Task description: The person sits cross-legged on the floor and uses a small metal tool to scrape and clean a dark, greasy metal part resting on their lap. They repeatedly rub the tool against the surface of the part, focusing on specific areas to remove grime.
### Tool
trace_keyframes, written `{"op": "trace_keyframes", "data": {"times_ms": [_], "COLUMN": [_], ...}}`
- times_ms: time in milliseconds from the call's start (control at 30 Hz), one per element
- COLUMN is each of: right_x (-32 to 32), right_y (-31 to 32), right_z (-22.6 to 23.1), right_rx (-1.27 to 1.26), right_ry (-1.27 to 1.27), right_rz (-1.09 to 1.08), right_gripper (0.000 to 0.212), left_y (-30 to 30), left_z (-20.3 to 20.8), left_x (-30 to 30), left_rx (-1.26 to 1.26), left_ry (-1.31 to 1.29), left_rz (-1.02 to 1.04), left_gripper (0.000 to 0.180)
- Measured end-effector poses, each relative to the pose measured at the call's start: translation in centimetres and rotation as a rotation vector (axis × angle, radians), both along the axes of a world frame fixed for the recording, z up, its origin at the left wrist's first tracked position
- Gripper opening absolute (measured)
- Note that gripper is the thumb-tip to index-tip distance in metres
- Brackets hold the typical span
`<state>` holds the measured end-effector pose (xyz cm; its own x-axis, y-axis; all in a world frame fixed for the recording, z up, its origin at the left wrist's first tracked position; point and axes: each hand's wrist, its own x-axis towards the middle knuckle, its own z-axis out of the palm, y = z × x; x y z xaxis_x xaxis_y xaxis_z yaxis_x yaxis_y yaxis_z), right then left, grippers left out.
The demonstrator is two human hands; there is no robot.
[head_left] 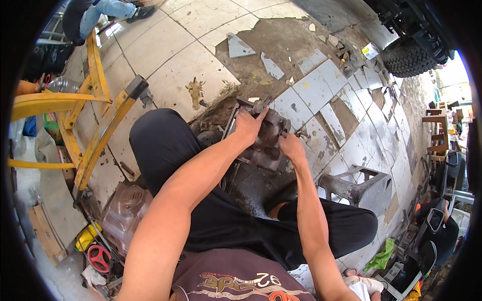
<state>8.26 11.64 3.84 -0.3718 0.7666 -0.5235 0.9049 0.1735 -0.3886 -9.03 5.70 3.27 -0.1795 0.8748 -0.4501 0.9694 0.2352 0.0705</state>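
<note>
A dark, greasy cast-metal housing (pixel 268 131) sits on the floor between my bent legs, its uneven top facing up. At its far left edge, my left hand (pixel 248 125) grips it with curled fingers and the thumb stretched along the top. My right hand (pixel 292 146) is closed at the housing's right edge; what its fingers pinch is hidden from above. Small metal bits (pixel 302 132) show just beyond that hand.
A yellow metal frame (pixel 103 145) stands to the left, near a rusty brown metal cover (pixel 125 213). A worn grey stool (pixel 357 185) is by my right knee. Broken tiles (pixel 321 83) lie ahead, and a tyre (pixel 409 57) is at the far right. Another person's leg (pixel 108 12) shows far left.
</note>
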Motion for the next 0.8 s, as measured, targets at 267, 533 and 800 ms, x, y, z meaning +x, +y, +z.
{"op": "trace_keyframes", "data": {"times_ms": [267, 533, 800], "right_x": [-0.3, 0.3, 1.0], "right_y": [-2.9, -3.5, -3.8], "right_z": [3.0, 3.2, 2.6], "right_rx": [0.089, 0.106, 0.101], "right_ry": [-0.074, -0.121, -0.139], "right_rz": [0.016, 0.050, 0.128], "right_gripper": [0.045, 0.048, 0.055], "left_y": [0.1, 0.0, -0.1], "left_z": [0.4, 0.6, 1.3], "left_x": [0.1, -0.1, -0.2], "left_rx": [-0.042, 0.001, -0.070], "left_ry": [-0.006, 0.028, -0.067], "left_rz": [0.000, 0.011, 0.006], "left_gripper": [0.151, 0.152, 0.154]}}
